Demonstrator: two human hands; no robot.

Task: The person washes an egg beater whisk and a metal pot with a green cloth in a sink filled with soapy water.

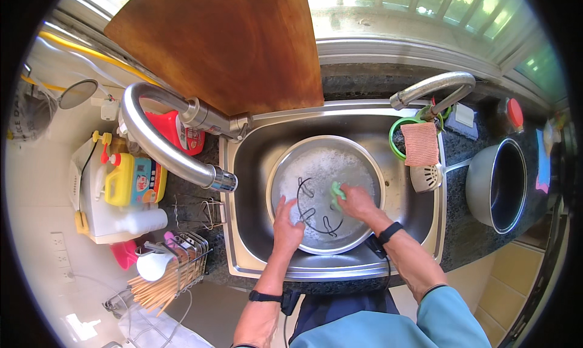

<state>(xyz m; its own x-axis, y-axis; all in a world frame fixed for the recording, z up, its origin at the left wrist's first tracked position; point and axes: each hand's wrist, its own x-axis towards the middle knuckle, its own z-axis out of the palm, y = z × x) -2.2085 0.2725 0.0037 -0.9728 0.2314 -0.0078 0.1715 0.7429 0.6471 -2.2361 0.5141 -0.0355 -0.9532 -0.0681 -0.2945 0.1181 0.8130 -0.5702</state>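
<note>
A round metal basin (326, 148) of sudsy water stands in the stainless steel sink (246, 166). In the water lies a dark wire ring rack (329, 233) with looped wire pieces; foam hides part of its upper right side. My left hand (288, 229) reaches over the basin's left side, its fingers and thumb at the rack's left edge. Whether they grip the wire cannot be told. My right hand (357, 203) holds a green scrubbing cloth (338, 191) in the suds, right of the rack.
Two curved faucets, one left (171, 159) and one right (432, 86), overhang the sink. A pink cloth (420, 144) hangs on a green holder. Right stands a pot (480, 188); left, a chopstick rack (191, 261) and a yellow jug (134, 179). A wooden board (227, 43) leans behind.
</note>
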